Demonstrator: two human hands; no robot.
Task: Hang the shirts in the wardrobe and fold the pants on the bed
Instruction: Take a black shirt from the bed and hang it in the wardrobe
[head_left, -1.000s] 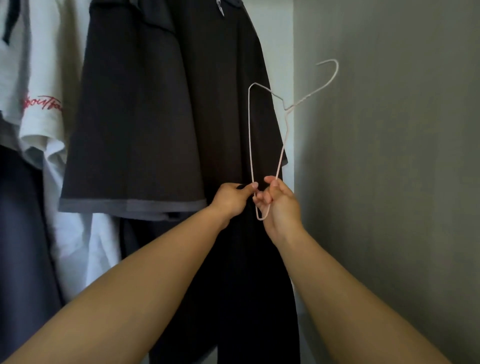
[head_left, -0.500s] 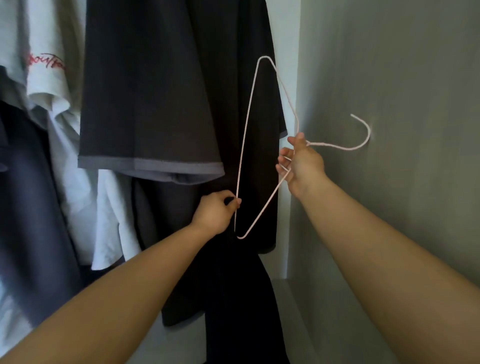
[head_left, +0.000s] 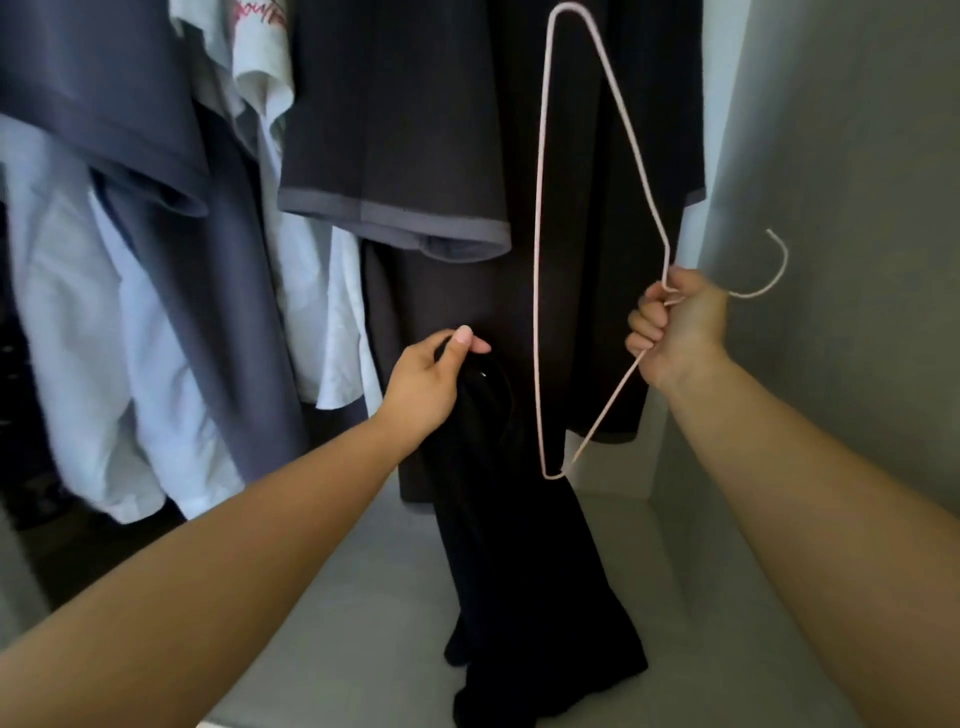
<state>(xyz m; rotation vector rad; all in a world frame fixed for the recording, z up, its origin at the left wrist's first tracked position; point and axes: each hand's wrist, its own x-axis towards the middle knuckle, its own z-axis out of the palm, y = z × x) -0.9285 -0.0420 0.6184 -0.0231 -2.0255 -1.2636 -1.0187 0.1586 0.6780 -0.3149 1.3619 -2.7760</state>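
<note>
The right hand curls its fingers round the hanger at its neck. Left of the hanger, the left hand pinches a black garment.

Red cursive lettering is printed on the white cotton T-shirt hung at the top. It is cropped by the frame edge and cannot be read.

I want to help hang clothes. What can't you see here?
Head view:
Wardrobe rail: cut off by the top edge.
Red lettering on the white shirt: cropped by the top edge.
Limp black cloth garment in the left hand: bunched and dark, shirt or pants unclear.
Neck of the thin pink wire hanger: covered by the right hand.
</note>
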